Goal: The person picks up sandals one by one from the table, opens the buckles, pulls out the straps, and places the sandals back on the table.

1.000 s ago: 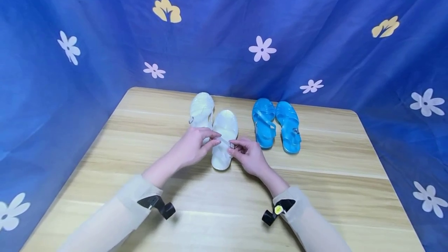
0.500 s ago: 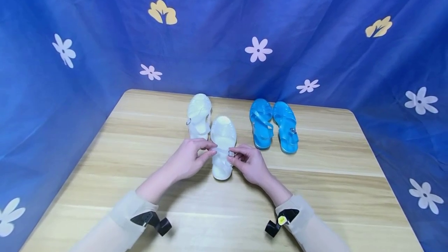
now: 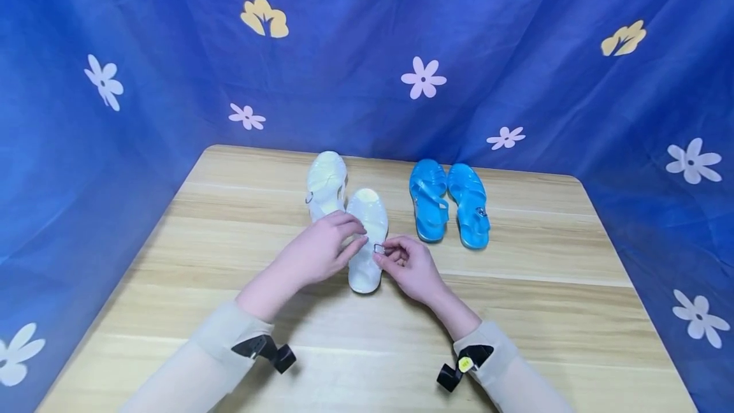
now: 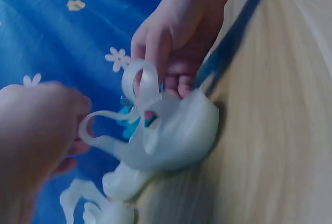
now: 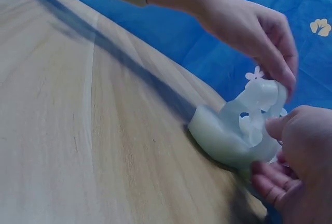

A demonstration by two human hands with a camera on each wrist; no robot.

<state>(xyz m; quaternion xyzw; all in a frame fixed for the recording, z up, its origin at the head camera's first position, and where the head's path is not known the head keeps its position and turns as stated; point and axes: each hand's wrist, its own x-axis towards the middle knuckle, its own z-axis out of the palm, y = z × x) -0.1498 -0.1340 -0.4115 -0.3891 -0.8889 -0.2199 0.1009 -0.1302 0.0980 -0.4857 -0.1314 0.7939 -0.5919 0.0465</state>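
A white jelly sandal (image 3: 368,209) lies on the table between both hands, toe away from me. My left hand (image 3: 321,241) is at its ankle strap (image 4: 96,130), thumb and fingertips close together at the bend of the strap. My right hand (image 3: 410,266) pinches the small metal buckle (image 3: 379,248) on the sandal's right side. In the left wrist view the strap curves from the left fingers toward the right hand; its tip is hard to make out. A second white sandal (image 3: 328,177) lies behind the left hand, partly covered by it.
Two blue jelly sandals (image 3: 429,209) stand side by side to the right, toes toward the back. The wooden table (image 3: 550,336) ends at a blue curtain (image 3: 344,50) with flower prints. A black wrist camera (image 3: 283,359) hangs at the left cuff.
Both hands came slightly nearer with the front white sandal, which slid back from the other one. Most recently my left hand shifted up and right over the strap; the right hand keeps the buckle.
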